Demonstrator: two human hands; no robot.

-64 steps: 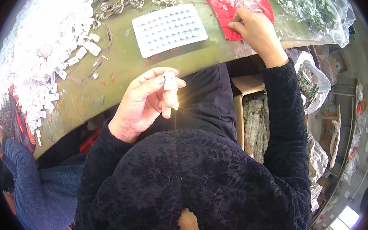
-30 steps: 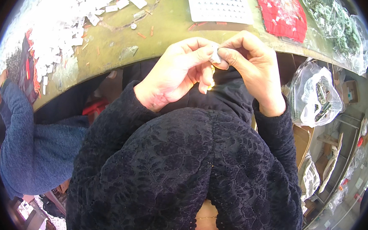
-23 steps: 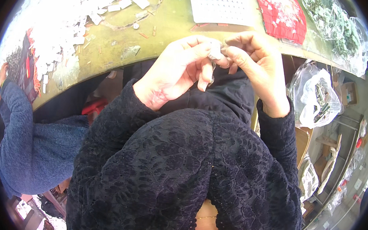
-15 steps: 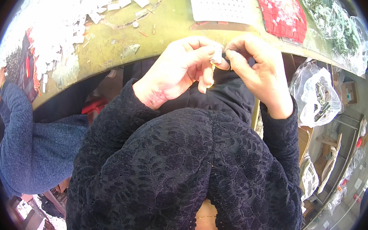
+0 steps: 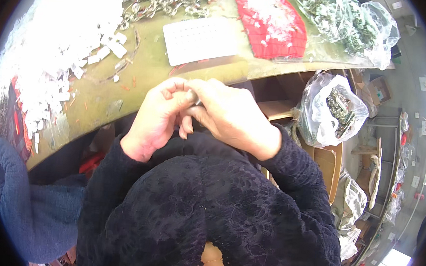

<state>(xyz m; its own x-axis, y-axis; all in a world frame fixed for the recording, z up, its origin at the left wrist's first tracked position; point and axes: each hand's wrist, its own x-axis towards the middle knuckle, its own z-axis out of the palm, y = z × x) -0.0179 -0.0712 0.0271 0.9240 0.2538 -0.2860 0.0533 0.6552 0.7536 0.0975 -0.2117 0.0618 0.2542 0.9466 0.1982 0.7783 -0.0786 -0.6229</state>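
In front of my lap, just off the table's near edge, my two hands meet. My left hand (image 5: 156, 114) is closed, its thumb and forefinger pinching a small greyish piece (image 5: 198, 102) that is mostly covered. From the right, my right hand (image 5: 236, 116) reaches over with bent fingers and grips the same piece. Its kind cannot be made out. Beyond my hands a white perforated sheet (image 5: 199, 40) lies on the greenish table (image 5: 143, 75).
White pieces (image 5: 52, 50) heap up at left. Metal-looking parts (image 5: 167, 1), a red cloth (image 5: 272, 44) with clear bits and a bag of green parts (image 5: 351, 24) lie farther back. A clear bag (image 5: 316, 115) hangs at right. Someone's blue sleeve (image 5: 37, 210) is at left.
The view has swung toward the right. My right hand has come against my left, its fingers now over the small piece. The yellow bit seen below my left fingers no longer shows.
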